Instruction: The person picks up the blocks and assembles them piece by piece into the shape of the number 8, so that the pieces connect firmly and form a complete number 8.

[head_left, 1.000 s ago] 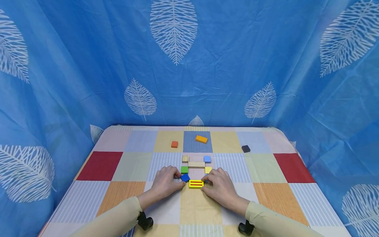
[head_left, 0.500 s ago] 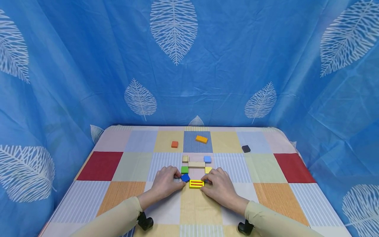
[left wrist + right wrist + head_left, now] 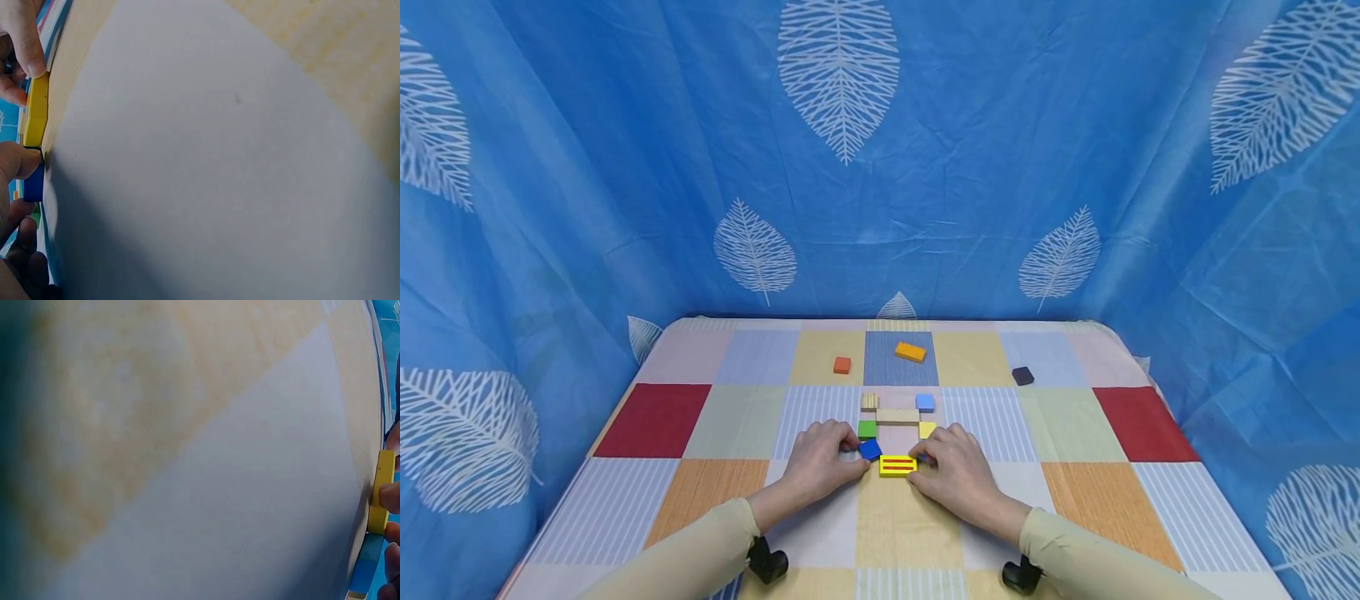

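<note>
My left hand (image 3: 822,457) pinches a dark blue block (image 3: 869,450), which lies turned at an angle on the patchwork cloth. Beside it, a yellow block with red stripes (image 3: 898,466) lies flat, its right end between the thumb and fingers of my right hand (image 3: 957,467). The left wrist view shows the yellow block (image 3: 36,112) meeting the blue block (image 3: 34,184) end to end. Another blue block (image 3: 364,574) adjoins the yellow one in the right wrist view, mostly hidden by my fingers in the head view. Just beyond are a green block (image 3: 867,430) and a pale yellow block (image 3: 928,430).
A plain wooden bar (image 3: 898,417) lies between a striped wooden block (image 3: 869,402) and a light blue block (image 3: 925,403). Farther back are an orange-red block (image 3: 842,365), an orange bar (image 3: 910,352) and a black block (image 3: 1022,376). Blue curtains (image 3: 880,208) enclose the table.
The striped yellow block has shifted very slightly to the right with my right hand on it. My left hand and the other blocks look unmoved.
</note>
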Motion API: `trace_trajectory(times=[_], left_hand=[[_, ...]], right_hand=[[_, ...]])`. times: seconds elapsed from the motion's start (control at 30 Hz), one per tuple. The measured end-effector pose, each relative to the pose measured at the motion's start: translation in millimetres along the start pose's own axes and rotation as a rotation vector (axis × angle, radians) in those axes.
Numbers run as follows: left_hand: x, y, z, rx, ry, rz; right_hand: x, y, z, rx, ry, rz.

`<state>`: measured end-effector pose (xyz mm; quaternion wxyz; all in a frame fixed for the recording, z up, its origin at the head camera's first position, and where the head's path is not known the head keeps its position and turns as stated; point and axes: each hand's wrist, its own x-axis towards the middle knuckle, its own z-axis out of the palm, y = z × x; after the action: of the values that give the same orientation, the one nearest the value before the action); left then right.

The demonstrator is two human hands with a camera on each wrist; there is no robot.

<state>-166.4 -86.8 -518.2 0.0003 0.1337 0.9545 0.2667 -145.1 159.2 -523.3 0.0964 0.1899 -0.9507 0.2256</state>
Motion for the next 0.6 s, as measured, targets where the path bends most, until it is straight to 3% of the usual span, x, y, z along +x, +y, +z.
trace_trajectory(times=[0.6], left_hand=[[0.3, 0.3, 0.6, -0.008, 0.002, -0.006]], right_hand=[[0.6, 0.4, -0.2, 0.003, 0.001, -0.007]])
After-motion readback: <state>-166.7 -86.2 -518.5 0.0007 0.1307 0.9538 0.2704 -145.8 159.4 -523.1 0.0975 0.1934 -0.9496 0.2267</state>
